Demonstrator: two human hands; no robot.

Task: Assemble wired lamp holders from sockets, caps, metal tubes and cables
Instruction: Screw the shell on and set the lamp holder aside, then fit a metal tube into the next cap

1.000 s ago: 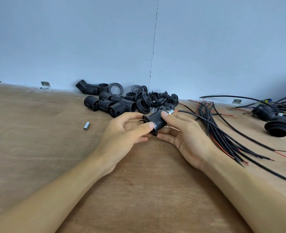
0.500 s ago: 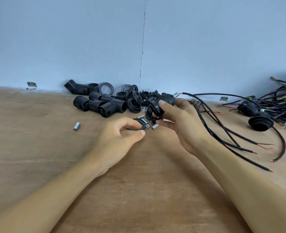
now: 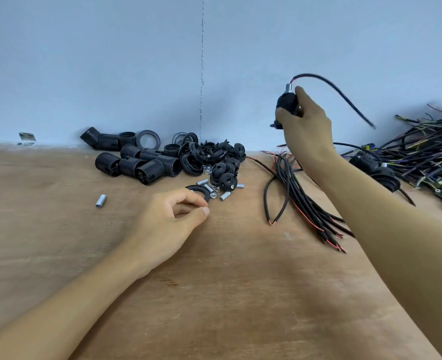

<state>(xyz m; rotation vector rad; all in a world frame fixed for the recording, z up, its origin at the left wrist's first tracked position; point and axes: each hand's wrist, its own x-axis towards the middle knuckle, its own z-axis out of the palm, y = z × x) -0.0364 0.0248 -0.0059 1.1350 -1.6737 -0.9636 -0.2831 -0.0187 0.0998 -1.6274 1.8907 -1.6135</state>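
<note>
My right hand [image 3: 305, 128] grips a black lamp holder [image 3: 286, 102] and holds it up in front of the wall, right of centre. A metal tube tops the holder, and its black cable [image 3: 344, 97] arcs out to the right. My left hand [image 3: 168, 222] rests on the wooden table [image 3: 214, 294] with its fingers loosely curled. Its fingertips lie at the near edge of a flat black ring [image 3: 197, 189], and I see nothing held in it. Threaded black sockets [image 3: 136, 165], domed caps [image 3: 222, 162] and short metal tubes [image 3: 225, 195] lie just beyond it.
A bundle of loose black cables [image 3: 298, 201] lies under my right forearm. Wired lamp holders [image 3: 383, 175] and a tangle of cables [image 3: 422, 157] are heaped at the far right. One metal tube [image 3: 100, 201] lies alone to the left. The blue wall [image 3: 110, 74] closes the table's back.
My right hand has lifted the lamp holder up and to the right, off the table, its cable swinging after it. My left hand has let go of it and settled by the black ring.
</note>
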